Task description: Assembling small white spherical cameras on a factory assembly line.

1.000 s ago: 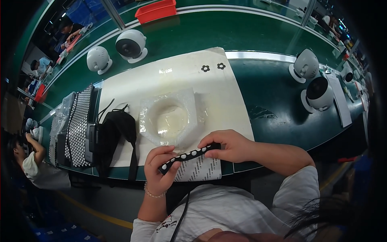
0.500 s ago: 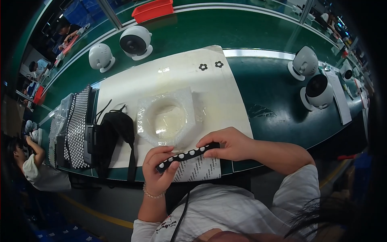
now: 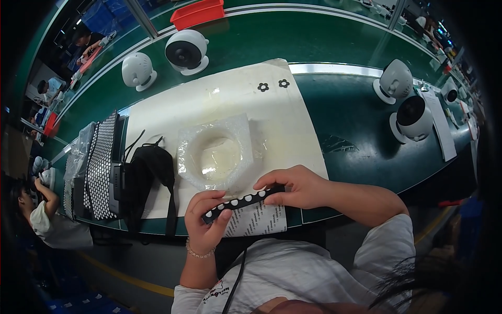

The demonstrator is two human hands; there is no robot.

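Note:
Both my hands hold a black strip with a row of white round dots just over the near edge of the table. My left hand pinches its left end between thumb and fingers. At the other end, my right hand grips it the same way. Below the strip, a white sheet with small grey print lies at the table edge, partly covered by my hands. Just beyond stands a white foam block with a round hollow, with clear film over it.
Left are upright black sheets with white dots and a black strap bundle. White round-headed devices on stands sit on the green far belt; more devices stand right, beside a clipboard. A red bin is farther back.
The two white devices on the far belt at the upper left have shifted to the right. My hands and the dotted strip have hardly moved.

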